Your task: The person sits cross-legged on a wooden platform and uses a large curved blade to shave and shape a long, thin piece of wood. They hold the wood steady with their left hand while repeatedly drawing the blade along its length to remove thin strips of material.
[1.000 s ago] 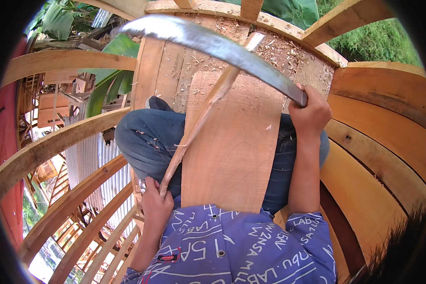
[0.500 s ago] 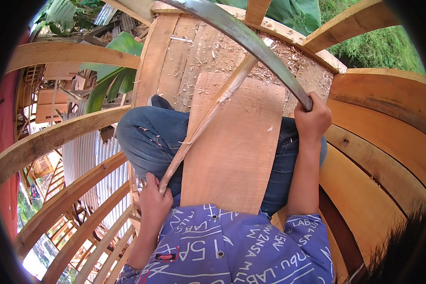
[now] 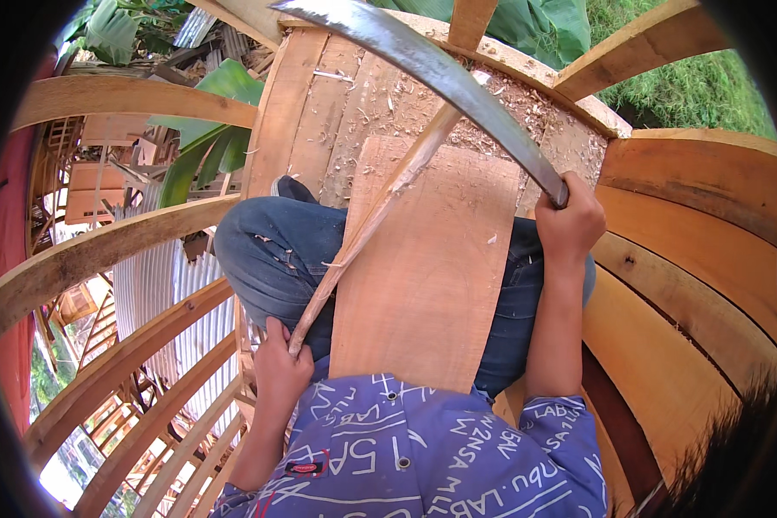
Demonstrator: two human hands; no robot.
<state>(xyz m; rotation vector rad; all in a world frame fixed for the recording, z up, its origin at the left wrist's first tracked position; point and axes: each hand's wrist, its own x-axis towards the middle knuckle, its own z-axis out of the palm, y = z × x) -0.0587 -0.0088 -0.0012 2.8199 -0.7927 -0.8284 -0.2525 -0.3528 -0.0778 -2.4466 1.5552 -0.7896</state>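
My left hand (image 3: pixel 282 361) is closed around the lower end of a whittled wooden stick (image 3: pixel 374 223). The stick slants up and away to the right, across a flat wooden board (image 3: pixel 427 293) resting on my lap. In my right hand (image 3: pixel 572 223) is the grip of a long curved machete (image 3: pixel 466 91), its handle mostly hidden by my fingers. The blade reaches up and left, passing over the stick's far end, with its tip near the top edge. Whether blade and stick touch there, I cannot tell.
Wood shavings (image 3: pixel 406 82) are scattered over the plank floor (image 3: pixel 306 112) ahead. Wooden slats (image 3: pixel 112 246) form an open railing on the left, and solid boards (image 3: pixel 665 259) make a wall on the right. Green leaves (image 3: pixel 544 30) hang beyond the far edge.
The machete has shifted slightly, its tip now a little farther left and its blade catching more light. My left hand and the stick have barely moved.
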